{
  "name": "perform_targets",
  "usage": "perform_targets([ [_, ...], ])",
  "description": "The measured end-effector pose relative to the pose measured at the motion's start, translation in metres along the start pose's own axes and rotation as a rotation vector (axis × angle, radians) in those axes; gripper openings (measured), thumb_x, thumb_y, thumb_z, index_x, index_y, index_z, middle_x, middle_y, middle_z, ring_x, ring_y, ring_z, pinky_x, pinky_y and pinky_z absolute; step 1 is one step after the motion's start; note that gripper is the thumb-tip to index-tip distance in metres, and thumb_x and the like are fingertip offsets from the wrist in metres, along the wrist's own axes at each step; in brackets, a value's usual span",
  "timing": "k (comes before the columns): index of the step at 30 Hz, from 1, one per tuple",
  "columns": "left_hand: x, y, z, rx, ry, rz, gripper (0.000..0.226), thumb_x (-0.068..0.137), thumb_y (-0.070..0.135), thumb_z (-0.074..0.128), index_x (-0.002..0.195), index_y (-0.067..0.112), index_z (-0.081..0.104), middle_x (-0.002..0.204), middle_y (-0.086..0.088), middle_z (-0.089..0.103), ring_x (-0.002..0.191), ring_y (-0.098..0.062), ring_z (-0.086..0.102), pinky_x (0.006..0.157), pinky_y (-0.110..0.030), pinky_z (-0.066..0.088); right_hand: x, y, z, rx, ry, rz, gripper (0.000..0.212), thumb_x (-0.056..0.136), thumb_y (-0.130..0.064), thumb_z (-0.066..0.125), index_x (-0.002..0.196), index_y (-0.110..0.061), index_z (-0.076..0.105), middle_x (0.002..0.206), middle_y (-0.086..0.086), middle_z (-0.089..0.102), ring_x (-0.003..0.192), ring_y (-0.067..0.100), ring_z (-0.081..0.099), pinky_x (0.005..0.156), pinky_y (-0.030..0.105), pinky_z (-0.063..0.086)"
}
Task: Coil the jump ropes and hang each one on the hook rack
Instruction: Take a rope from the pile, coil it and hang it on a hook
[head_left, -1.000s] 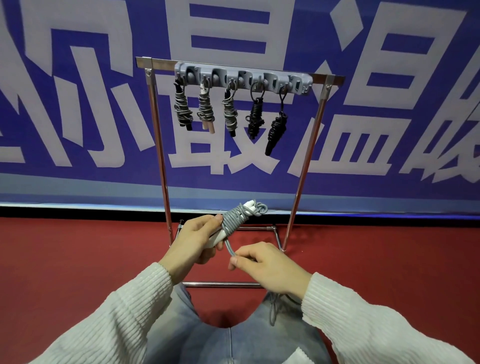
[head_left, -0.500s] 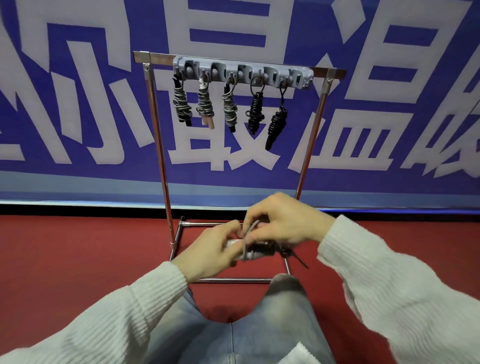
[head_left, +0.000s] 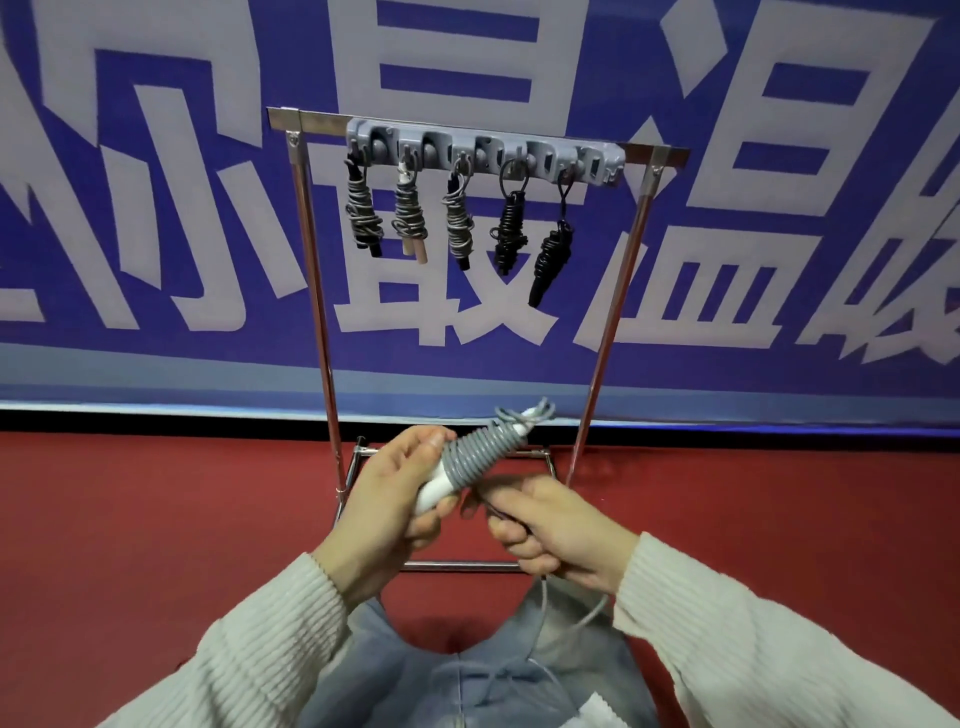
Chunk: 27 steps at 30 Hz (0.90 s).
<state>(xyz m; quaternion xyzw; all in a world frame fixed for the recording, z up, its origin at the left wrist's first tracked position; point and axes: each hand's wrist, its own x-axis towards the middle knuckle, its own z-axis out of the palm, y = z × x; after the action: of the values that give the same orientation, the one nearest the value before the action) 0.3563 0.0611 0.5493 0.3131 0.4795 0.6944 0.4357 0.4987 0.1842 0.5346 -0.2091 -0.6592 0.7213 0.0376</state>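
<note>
Fingers (head_left: 415, 525) of the left hand (head_left: 387, 512) clamp the white handle of the jump rope (head_left: 480, 454), its long axis slanting up-right toward the hook rack (head_left: 485, 150), while the right hand (head_left: 553, 530), below-right, pinches the loose cord.

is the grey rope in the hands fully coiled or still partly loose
Partly loose. The grey rope is wound tightly round the white handle in the left hand, but a free strand trails from the right hand down over the lap.

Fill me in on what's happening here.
A person is winding a grey jump rope around its white handles. The left hand grips the handles; the right hand pinches the loose cord, which trails down over the lap. Five coiled ropes already hang from the hook rack on the metal stand.
</note>
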Motion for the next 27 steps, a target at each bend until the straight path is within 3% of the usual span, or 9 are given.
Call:
perform_targets([
  [3, 0.017, -0.009, -0.012, -0.068, 0.142, -0.061, 0.021, 0.107, 0.03, 0.047, 0.108, 0.009, 0.051, 0.058, -0.008, 0.046, 0.033, -0.005, 0.022, 0.033, -0.012, 0.016, -0.007, 0.002, 0.003, -0.438, 0.12, -0.156, 0.03, 0.108, -0.033, 0.047, 0.097, -0.021, 0.072, 0.058, -0.004, 0.041, 0.044, 0.002, 0.033, 0.045, 0.019, 0.031],
  [6, 0.035, -0.021, -0.021, -0.145, 0.284, -0.133, 0.022, 0.107, 0.03, 0.048, 0.098, 0.011, 0.051, 0.057, -0.006, 0.047, 0.032, -0.004, 0.025, 0.031, -0.014, 0.018, -0.015, 0.001, 0.0, -1.062, 0.167, -0.272, 0.029, 0.106, -0.042, 0.044, 0.101, -0.025, 0.067, 0.079, 0.0, 0.068, 0.073, 0.015, 0.063, 0.072, 0.037, 0.049],
  [8, 0.041, -0.033, -0.025, 0.11, 0.363, -0.051, 0.026, 0.105, 0.032, 0.053, 0.091, 0.01, 0.051, 0.056, -0.01, 0.054, 0.032, -0.01, 0.034, 0.034, -0.018, 0.024, -0.017, -0.009, -0.001, -1.376, 0.162, -0.298, 0.03, 0.106, -0.046, 0.039, 0.096, -0.026, 0.058, 0.087, 0.001, 0.07, 0.085, 0.031, 0.065, 0.073, 0.042, 0.048],
  [11, 0.034, -0.046, -0.025, 0.769, 0.314, 0.188, 0.023, 0.098, 0.038, 0.06, 0.088, 0.02, 0.052, 0.063, -0.006, 0.067, 0.043, -0.015, 0.057, 0.047, -0.028, 0.044, -0.015, -0.04, -0.004, -1.699, 0.165, -0.378, 0.029, 0.103, -0.049, 0.044, 0.104, -0.028, 0.064, 0.096, 0.001, 0.072, 0.093, 0.032, 0.067, 0.074, 0.039, 0.047],
  [14, 0.019, -0.049, -0.023, 1.004, -0.048, 0.27, 0.018, 0.099, 0.042, 0.053, 0.085, 0.034, 0.046, 0.064, 0.0, 0.066, 0.05, -0.018, 0.058, 0.057, -0.034, 0.049, -0.005, -0.068, -0.016, -1.41, 0.044, -0.32, 0.022, 0.092, -0.049, 0.067, 0.096, -0.029, 0.075, 0.086, -0.005, 0.075, 0.083, 0.018, 0.068, 0.074, 0.038, 0.053],
  [18, -0.003, -0.03, -0.018, 0.917, -0.316, 0.259, 0.021, 0.104, 0.025, 0.051, 0.084, 0.027, 0.047, 0.062, 0.009, 0.055, 0.052, -0.006, 0.045, 0.05, -0.027, 0.04, 0.009, -0.061, -0.035, -0.87, -0.119, -0.165, 0.016, 0.081, -0.031, 0.086, 0.087, -0.019, 0.076, 0.071, 0.007, 0.069, 0.065, 0.021, 0.059, 0.066, 0.043, 0.047],
  [21, -0.016, -0.016, -0.013, 0.67, -0.371, 0.082, 0.02, 0.107, 0.012, 0.048, 0.087, 0.011, 0.047, 0.055, 0.008, 0.055, 0.043, -0.005, 0.045, 0.044, -0.017, 0.032, 0.012, -0.039, -0.032, -0.593, -0.238, -0.116, 0.01, 0.088, -0.013, 0.079, 0.086, -0.015, 0.069, 0.057, -0.007, 0.055, 0.053, 0.012, 0.044, 0.054, 0.03, 0.036],
  [24, -0.019, -0.007, -0.012, 0.42, -0.348, -0.049, 0.017, 0.1, 0.029, 0.05, 0.086, 0.02, 0.05, 0.051, -0.007, 0.055, 0.035, -0.014, 0.038, 0.037, -0.018, 0.023, 0.017, -0.026, -0.023, -0.472, -0.231, -0.127, 0.014, 0.096, -0.01, 0.065, 0.083, -0.016, 0.064, 0.059, -0.016, 0.06, 0.055, -0.003, 0.051, 0.056, 0.014, 0.041],
  [27, -0.015, -0.003, -0.009, 0.08, -0.214, -0.118, 0.036, 0.102, 0.049, 0.048, 0.094, 0.014, 0.052, 0.047, -0.007, 0.046, 0.029, -0.007, 0.027, 0.035, -0.014, 0.017, 0.023, -0.017, -0.006, -0.256, -0.066, -0.142, 0.021, 0.091, -0.021, 0.059, 0.071, -0.014, 0.055, 0.05, -0.014, 0.048, 0.044, -0.001, 0.039, 0.046, 0.015, 0.032],
])
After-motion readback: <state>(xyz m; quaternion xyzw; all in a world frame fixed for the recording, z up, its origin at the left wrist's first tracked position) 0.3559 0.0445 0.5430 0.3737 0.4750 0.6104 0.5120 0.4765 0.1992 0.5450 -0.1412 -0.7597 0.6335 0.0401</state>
